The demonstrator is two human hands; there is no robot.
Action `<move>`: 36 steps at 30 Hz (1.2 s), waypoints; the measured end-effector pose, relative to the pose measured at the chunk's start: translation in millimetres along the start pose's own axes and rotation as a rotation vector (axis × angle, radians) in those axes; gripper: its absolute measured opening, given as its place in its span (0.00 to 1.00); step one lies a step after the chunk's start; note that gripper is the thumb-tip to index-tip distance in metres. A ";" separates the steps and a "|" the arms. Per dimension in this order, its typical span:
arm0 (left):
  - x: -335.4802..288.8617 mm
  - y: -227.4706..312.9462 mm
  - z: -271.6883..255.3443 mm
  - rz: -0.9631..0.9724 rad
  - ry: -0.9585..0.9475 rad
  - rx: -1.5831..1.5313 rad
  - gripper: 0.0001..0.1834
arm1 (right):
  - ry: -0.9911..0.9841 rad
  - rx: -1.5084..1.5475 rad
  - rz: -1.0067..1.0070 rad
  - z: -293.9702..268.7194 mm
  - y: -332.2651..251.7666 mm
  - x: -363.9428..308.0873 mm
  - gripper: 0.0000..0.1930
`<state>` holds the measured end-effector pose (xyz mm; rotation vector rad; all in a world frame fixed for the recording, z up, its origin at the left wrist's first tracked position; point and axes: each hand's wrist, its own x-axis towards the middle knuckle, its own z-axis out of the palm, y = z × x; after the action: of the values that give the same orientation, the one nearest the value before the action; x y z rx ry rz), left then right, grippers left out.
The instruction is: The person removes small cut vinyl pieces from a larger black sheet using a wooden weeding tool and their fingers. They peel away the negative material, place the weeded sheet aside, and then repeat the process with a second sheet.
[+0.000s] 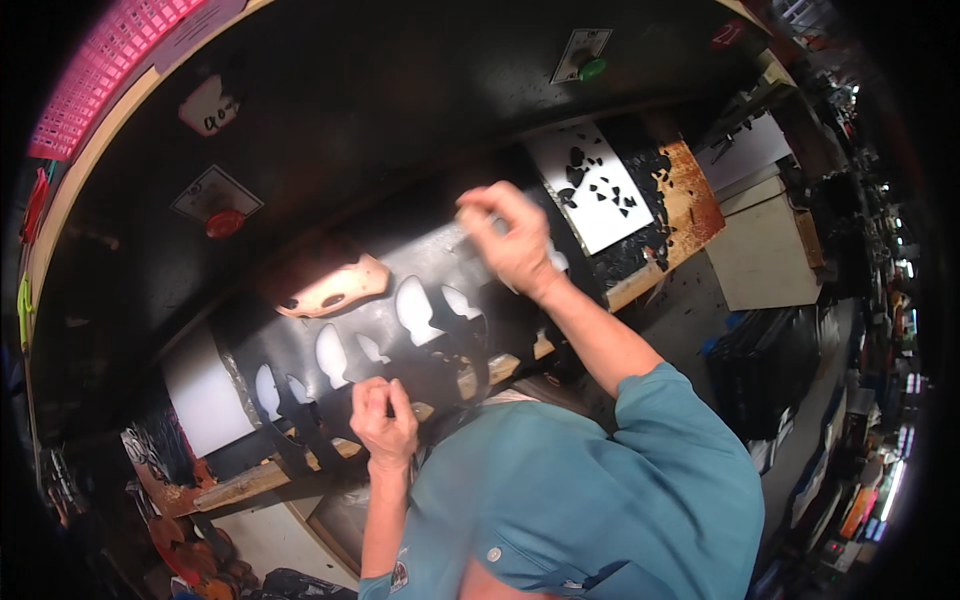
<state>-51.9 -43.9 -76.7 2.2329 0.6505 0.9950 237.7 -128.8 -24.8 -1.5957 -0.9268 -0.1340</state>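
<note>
My left hand (385,425) is near the bench's front edge, fingers curled together; what they hold, if anything, cannot be made out. Farther right and higher, my right hand (510,240) has its fingers bent in toward the thumb, slightly blurred, their contents hidden. Between and left of the hands lies a row of dark sheet pieces with white shapes showing, among them a large rounded one (415,310), a similar rounded one (331,355) and a small pointed one (461,302). Behind the row is a tan curved piece (340,290) with dark oval holes.
A black panel with a red button (225,223) and a green button (592,69) spans the far side. At right, small black scraps lie on a white board (610,230) beside a worn brown board (695,200). Another white board (208,395) is at left. A pink basket (100,75) stands far left.
</note>
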 end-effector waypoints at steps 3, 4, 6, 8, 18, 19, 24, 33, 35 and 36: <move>-1.9 -8.7 -4.7 0.051 0.024 -0.035 0.06 | 0.320 0.136 -0.005 -60.6 -3.2 37.7 0.08; -3.0 -8.7 -7.5 0.032 0.023 -0.038 0.06 | 0.401 0.022 -0.123 -81.4 -3.4 50.3 0.09; -4.1 -8.4 -10.4 -0.006 0.025 -0.007 0.05 | 0.471 -0.148 -0.179 -108.0 0.4 79.3 0.09; -5.5 -7.7 -10.7 0.023 0.067 0.015 0.04 | 0.371 -0.237 -0.167 -123.5 0.7 68.8 0.11; 1.0 -7.3 -4.7 0.028 0.150 0.029 0.04 | -0.051 -0.436 -0.342 -97.3 18.0 -111.3 0.09; 1.5 -6.8 -3.9 0.024 0.176 0.043 0.03 | -0.104 -0.458 -0.316 -95.6 19.9 -115.0 0.08; -1.2 -9.7 -2.1 -0.023 0.238 0.142 0.04 | -0.278 -0.450 -0.252 -101.5 17.5 -111.7 0.09; -14.1 -12.5 10.4 -0.197 0.277 0.337 0.11 | -0.170 -0.383 -0.280 -99.7 21.6 -129.3 0.06; -15.0 -11.2 13.0 -0.168 0.265 0.360 0.10 | -0.157 -0.364 -0.335 -100.9 22.7 -130.7 0.06; -15.1 -10.6 13.4 -0.159 0.262 0.347 0.10 | -0.161 -0.350 -0.347 -101.8 23.0 -130.8 0.06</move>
<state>-52.5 -50.4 -98.5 2.3121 1.1771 1.1756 204.9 -279.9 -88.8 -1.7686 -1.3593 -0.4348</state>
